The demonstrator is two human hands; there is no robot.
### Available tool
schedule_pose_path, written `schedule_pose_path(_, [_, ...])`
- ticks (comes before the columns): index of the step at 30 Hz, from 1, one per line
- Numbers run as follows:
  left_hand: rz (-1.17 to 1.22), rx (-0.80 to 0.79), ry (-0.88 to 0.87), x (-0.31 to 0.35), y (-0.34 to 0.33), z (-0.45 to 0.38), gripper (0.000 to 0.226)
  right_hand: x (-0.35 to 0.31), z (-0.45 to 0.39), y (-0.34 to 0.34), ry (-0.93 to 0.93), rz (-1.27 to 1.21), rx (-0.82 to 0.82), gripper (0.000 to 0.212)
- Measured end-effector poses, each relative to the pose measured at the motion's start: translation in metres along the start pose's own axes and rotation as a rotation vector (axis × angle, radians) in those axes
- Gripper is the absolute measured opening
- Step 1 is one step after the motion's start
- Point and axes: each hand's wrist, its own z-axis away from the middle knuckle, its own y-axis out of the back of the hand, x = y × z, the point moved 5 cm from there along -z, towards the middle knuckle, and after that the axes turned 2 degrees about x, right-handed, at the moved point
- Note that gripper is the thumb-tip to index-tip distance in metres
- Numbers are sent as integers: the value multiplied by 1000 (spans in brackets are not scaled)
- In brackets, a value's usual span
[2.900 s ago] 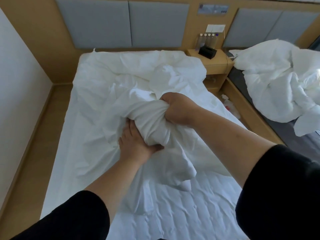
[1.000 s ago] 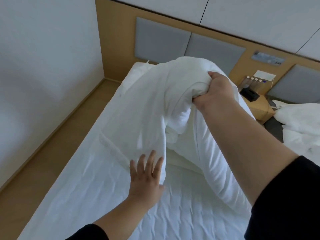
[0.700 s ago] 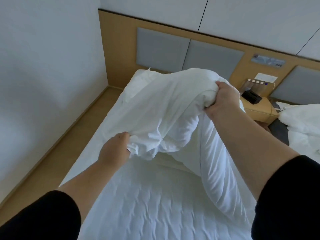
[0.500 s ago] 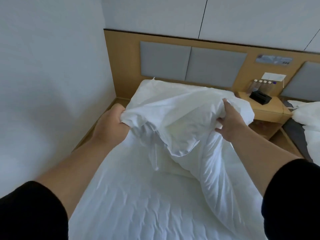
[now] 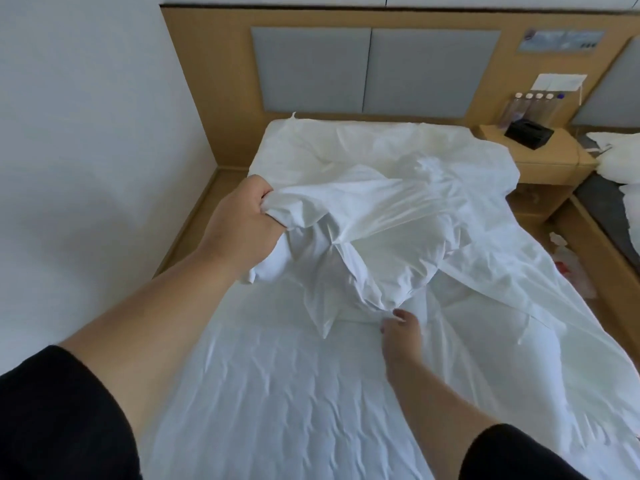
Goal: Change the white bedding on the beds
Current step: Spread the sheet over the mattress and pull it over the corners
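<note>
the left hand (image 5: 242,223) grips a bunched fold of the white sheet (image 5: 374,216), lifting it over the near bed's quilted mattress (image 5: 277,393). the right hand (image 5: 403,336) pinches a lower fold of the sheet. far right, bottles (image 5: 535,105) and a black box (image 5: 528,133) stand on the nightstand (image 5: 554,157).

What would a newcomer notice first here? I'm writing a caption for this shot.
The crumpled white sheet bunched up mid-bed, with the left hand gripping its edge and the right hand reaching to its lower fold. Next, the bare quilted mattress in front, and the wooden nightstand at right.
</note>
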Motion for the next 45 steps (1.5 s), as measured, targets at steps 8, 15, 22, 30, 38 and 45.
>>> schedule_pose_path(8, [0, 45, 50, 0, 37, -3, 11, 7, 37, -129, 309, 579, -389, 74])
schedule_pose_path(15, [17, 162, 86, -19, 70, -5, 15, 32, 0, -159, 181, 597, -294, 32])
schedule_pose_path(22, [-449, 189, 81, -109, 118, -26, 11, 50, 34, -71, 267, 688, -319, 33])
schedule_pose_path(30, [-497, 37, 132, -212, 96, -2, 13, -55, 149, 20, 832, 756, -295, 51])
schedule_pose_path(38, [-580, -391, -113, -162, 14, 70, 50, -49, 157, 1, 728, 884, -292, 60])
schedule_pose_path(45, [-56, -594, -173, -78, -88, 157, 18, -61, 163, -24, 683, 806, -292, 54])
